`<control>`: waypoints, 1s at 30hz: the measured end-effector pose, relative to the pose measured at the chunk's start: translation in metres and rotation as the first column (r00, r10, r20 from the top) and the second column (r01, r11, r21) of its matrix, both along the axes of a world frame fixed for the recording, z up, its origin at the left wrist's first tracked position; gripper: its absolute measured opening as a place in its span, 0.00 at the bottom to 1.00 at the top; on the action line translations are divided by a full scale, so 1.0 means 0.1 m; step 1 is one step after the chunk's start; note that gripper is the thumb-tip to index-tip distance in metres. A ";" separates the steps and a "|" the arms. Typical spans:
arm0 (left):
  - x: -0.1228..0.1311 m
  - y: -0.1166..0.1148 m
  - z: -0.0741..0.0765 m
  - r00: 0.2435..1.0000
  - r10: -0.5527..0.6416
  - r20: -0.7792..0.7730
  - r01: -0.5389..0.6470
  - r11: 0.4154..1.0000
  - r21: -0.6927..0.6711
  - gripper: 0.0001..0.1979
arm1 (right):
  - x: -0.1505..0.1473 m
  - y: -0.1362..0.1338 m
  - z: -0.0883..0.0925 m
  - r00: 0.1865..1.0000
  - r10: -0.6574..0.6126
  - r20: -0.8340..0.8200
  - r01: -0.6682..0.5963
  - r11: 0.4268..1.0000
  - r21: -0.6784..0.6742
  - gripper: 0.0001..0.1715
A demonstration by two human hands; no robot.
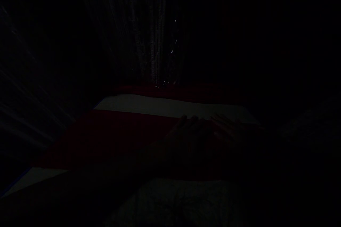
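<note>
The view is very dark. A red cloth [114, 131] lies spread out in front of me, seemingly flat, with a pale band [160, 105] across its far side. My left hand [186, 138] reaches in from the lower left and rests over the red part, fingers pointing forward and apart near the band's edge. Close beside it on the right is my right hand [229, 129], its fingers stretched out over the red and the pale band. No object shows in either hand. Shadow hides the palms, and I cannot tell how firmly they touch the cloth.
Behind the cloth hang dim, shiny strands [156, 42] with small glints. Faint streaked material [26, 113] stands at the left. Another dark red strip [173, 92] runs along the far edge. Pale material with dark marks [176, 198] lies nearest me. The right side is almost black.
</note>
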State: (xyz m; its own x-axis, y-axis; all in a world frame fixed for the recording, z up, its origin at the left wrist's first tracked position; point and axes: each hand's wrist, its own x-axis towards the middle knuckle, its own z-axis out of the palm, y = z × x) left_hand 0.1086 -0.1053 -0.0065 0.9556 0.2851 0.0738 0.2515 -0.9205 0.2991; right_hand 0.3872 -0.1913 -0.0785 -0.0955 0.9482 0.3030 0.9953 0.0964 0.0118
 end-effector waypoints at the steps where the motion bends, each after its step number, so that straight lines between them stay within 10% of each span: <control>1: 0.00 0.00 0.00 1.000 -0.004 0.000 0.004 1.000 0.014 0.40 | 0.00 0.00 0.00 1.000 -0.006 -0.005 0.006 1.000 -0.005 0.41; 10: -0.05 0.13 -0.02 0.997 -0.073 -0.035 0.075 0.995 0.061 0.38 | -0.18 0.06 0.21 0.997 -0.025 -0.069 0.029 0.998 0.057 0.37; 14: -0.24 0.25 0.05 0.997 0.071 -0.030 -0.069 0.996 0.063 0.39 | -0.36 0.13 0.30 0.993 0.069 -0.096 -0.065 0.997 0.049 0.35; 19: -0.50 0.31 0.00 0.967 0.248 -0.057 -0.244 0.967 0.071 0.40 | -0.47 0.12 0.22 0.990 0.092 -0.109 -0.109 0.981 -0.158 0.42; 30: -0.56 0.32 -0.07 0.976 0.218 -0.027 -0.216 0.974 0.061 0.42 | -0.32 0.07 0.13 0.992 0.110 -0.055 -0.113 0.991 -0.074 0.38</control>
State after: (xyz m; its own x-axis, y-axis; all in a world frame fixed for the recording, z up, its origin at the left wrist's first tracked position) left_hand 0.0527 -0.0734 -0.0133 0.8737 0.4821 0.0654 0.4560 -0.8583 0.2354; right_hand 0.3556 -0.1846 -0.0654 -0.1884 0.9532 0.2366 0.9774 0.2056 -0.0497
